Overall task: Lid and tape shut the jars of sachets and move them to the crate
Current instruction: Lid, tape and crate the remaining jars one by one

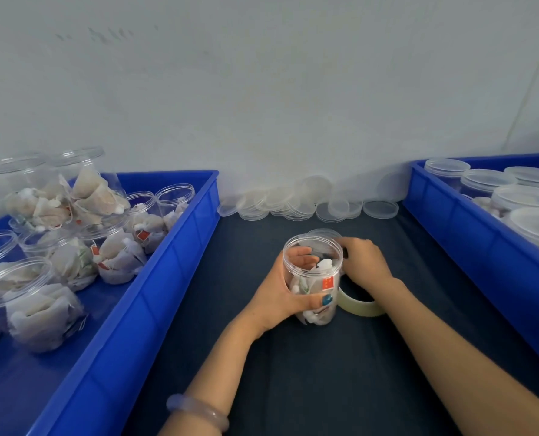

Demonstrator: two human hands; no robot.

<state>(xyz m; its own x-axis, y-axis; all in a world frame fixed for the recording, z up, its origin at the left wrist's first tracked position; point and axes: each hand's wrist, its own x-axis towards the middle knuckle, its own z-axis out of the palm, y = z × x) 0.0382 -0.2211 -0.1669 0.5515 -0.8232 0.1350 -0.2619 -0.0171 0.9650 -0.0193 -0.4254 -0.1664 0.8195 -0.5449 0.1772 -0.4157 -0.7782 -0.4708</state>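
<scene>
Clear plastic jar (320,272) of sachets (306,286) stands upright on the dark table (325,379), between the two blue crates, its mouth open. The left hand (277,294) grips it, fingers curled round the far side and thumb across the front low down. The right hand (364,262) is closed on a lid (323,235), pinching its edge just behind and right of the jar's rim, not yet seated.

The step in hand looks like lidding. To do it well:

- Keep the left hand's grip low, clear of the rim, so the lid's skirt has room all round.
- Bring the lid down level over the mouth. A tilted lid on thin plastic will likely catch one side and spring off.
- Check that no sachet corner or string pokes above the rim. From here they seem to sit below it.
- Whether the lid screws or presses on cannot be told, so seat it gently first and feel which.

The tape (361,305) lies flat just beside the jar, under the right wrist, handy for sealing the seam. The right crate (469,234) holds lidded jars, so it is probably the destination. The left crate (155,278) holds open ones. Spare lids (293,202) lie along the wall.
</scene>
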